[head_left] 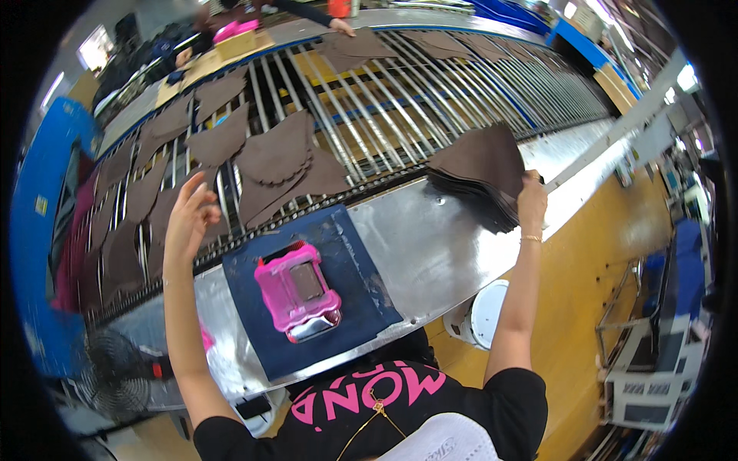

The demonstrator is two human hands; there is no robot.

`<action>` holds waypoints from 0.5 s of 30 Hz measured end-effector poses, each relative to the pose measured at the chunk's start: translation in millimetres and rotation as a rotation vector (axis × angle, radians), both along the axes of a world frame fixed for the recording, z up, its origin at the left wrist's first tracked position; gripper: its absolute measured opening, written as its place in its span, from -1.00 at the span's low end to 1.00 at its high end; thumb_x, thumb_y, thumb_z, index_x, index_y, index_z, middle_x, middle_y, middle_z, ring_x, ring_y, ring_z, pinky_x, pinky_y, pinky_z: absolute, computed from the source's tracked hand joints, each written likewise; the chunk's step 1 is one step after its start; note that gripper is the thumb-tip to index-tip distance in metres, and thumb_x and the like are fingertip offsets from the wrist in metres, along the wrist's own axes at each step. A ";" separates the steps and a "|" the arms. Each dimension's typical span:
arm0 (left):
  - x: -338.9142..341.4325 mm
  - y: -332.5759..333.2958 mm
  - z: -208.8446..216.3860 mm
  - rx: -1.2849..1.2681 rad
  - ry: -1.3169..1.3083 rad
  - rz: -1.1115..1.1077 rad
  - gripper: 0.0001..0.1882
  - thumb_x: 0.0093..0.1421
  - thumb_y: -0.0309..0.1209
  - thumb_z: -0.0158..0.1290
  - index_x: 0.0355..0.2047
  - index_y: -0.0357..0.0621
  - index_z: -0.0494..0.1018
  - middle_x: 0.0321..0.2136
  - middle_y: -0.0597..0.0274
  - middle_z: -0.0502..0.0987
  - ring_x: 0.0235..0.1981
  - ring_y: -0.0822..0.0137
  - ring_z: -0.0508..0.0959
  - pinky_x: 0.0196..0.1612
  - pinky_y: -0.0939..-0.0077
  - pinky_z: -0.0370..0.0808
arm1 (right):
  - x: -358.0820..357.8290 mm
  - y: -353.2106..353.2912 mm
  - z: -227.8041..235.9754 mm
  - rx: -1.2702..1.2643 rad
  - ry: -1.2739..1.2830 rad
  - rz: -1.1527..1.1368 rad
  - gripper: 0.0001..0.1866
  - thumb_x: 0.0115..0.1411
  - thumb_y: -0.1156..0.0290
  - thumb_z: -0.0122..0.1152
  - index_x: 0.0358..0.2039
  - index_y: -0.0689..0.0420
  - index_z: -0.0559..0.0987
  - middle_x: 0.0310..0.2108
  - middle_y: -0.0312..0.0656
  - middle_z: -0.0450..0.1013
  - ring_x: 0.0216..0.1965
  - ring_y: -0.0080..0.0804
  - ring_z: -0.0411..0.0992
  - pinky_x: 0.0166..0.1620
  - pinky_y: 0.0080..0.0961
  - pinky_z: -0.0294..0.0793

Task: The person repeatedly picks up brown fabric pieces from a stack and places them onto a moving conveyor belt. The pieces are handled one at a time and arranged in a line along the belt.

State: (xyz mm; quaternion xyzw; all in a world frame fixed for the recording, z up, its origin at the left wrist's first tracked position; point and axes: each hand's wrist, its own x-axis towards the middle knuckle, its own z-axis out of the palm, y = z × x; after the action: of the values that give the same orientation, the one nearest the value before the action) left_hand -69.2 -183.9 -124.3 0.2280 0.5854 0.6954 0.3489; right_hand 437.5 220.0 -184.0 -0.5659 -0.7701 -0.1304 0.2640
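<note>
My right hand [532, 201] grips the right edge of a stack of dark brown cut sheets [480, 157] at the metal table's right side. The sheets are thin, flat and curved in outline; whether the fingers hold one or several I cannot tell. My left hand [192, 213] is raised at the near edge of the conveyor, its fingers apart and slightly bent, with nothing visible in it. Close to it, brown cut pieces [277, 150] lie spread over the conveyor's rods, some overlapping. Between my arms, a pink plastic tray [288, 288] with a brown block in it rests on a dark blue mat [357, 288].
The rod conveyor [384, 100] runs along the table's far side. Across it, another person's hand [343, 28] reaches to a brown piece. A black fan [115, 373] stands at the lower left, a white-lidded bucket [490, 311] below the table's right edge.
</note>
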 end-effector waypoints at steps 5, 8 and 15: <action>54.2 -0.4 31.9 -0.186 0.325 -0.203 -0.49 0.24 -0.25 0.03 0.15 -0.16 0.24 -0.31 0.28 0.42 -0.40 0.51 0.48 -0.35 0.64 0.41 | -59.7 -106.1 88.6 -0.148 0.635 0.315 -0.84 0.31 0.40 -0.04 -0.16 0.17 0.40 -0.45 -0.12 0.48 -0.57 -0.42 0.49 -0.60 -0.53 0.47; 83.9 8.9 23.1 -0.080 0.508 -0.165 -0.40 0.22 -0.21 0.07 0.19 -0.19 0.19 -0.09 0.16 0.38 -0.16 0.46 0.47 -0.26 0.58 0.47 | -90.5 -148.1 92.5 -0.308 0.988 0.617 -0.81 0.29 0.46 0.01 -0.13 0.21 0.32 -0.33 -0.09 0.47 -0.58 -0.51 0.46 -0.60 -0.62 0.54; 93.7 -42.1 69.4 -0.106 0.374 -0.144 -0.63 0.27 -0.31 0.01 0.02 -0.23 0.33 -0.47 0.33 0.54 -0.66 0.54 0.53 -0.70 0.79 0.40 | -182.5 -249.8 76.9 -0.875 1.241 1.208 -0.67 0.24 0.51 0.10 -0.05 0.21 0.21 -0.34 -0.17 0.52 -0.50 -0.60 0.43 -0.47 -0.65 0.53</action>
State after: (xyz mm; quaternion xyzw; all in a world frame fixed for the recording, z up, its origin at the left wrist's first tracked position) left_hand 24.5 -226.0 -54.9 0.3758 0.6580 0.5823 0.2944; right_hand 255.0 -29.8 -107.1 -0.0914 -0.6349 0.6472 0.4119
